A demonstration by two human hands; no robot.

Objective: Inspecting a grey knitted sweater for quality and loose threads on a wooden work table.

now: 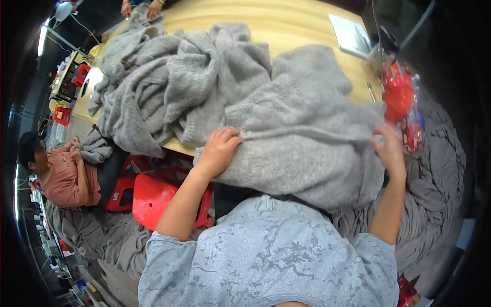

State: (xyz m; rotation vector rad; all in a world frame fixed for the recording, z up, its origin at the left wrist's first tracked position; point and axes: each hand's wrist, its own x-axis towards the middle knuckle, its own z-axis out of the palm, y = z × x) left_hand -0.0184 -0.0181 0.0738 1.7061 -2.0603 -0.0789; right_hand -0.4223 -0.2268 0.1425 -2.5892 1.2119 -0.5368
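Observation:
A fuzzy grey knit garment (pixel 302 158) lies across the front edge of the table and hangs over my lap, with a raised fold running across it. At the left end of that fold, my left hand (pixel 221 149) presses down with fingers bent together, gripping the cloth. My right hand (pixel 389 149), slightly blurred, pinches the garment's right edge between thumb and fingers. Beyond and to the left, a heap of similar grey knits (pixel 174 77) touches this garment. What lies under the folds is hidden.
The wooden table (pixel 296 20) bears a white paper pad (pixel 350 35) at far right. Red plastic bags (pixel 398 92) hang beside its right edge. Red stools (pixel 153 199) stand at left near a seated person (pixel 69 174). Another person's hands (pixel 153 9) touch the heap. Grey fabric piles (pixel 434 189) flank me.

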